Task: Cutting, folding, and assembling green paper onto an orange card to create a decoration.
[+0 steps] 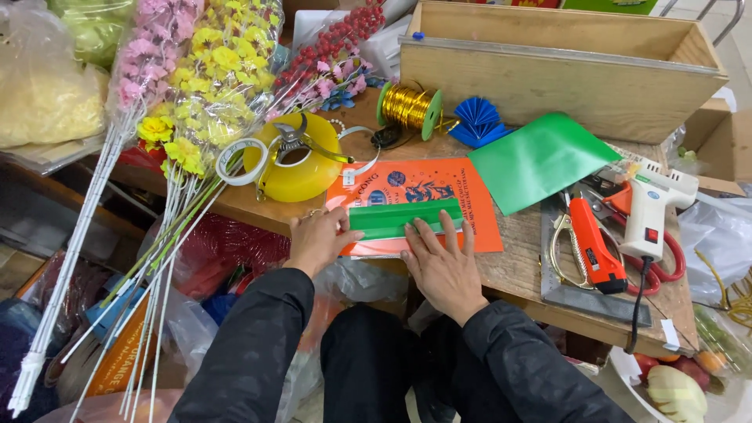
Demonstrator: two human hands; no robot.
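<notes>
— Green paper, folded into a long strip [405, 218], lies on an orange printed sheet [439, 196] near the front edge of the wooden counter [525, 266]. Who has it?

— Both hands. The left hand [319, 239] lies at the strip's left end, fingers [345, 227] together and pressed onto the paper. The right hand [442, 262] is flat, palm down, its fingers [448, 227] slightly spread and lying over the strip's lower edge. Neither hand is closed around anything. Both forearms, in dark sleeves, come up from the bottom of the view.

— Any containers?

— A long wooden box [564, 86] stands at the back of the counter; its inside is not visible from here. At the lower right a white bowl [627, 376] holds fruit, only partly in view.

— And around the strip?

— A loose green sheet [540, 160] lies just to the right of the orange one. Beyond it are a white glue gun [654, 207], an orange utility knife [595, 247] and gold-handled scissors [568, 251]. Behind the sheet sit a spool of gold wire [407, 108] and a blue paper fan [478, 121]. To the left a yellow tape roll [301, 168] has pliers [294, 137] on it, with bundles of artificial flowers [204, 86] leaning across the counter's left end.
</notes>
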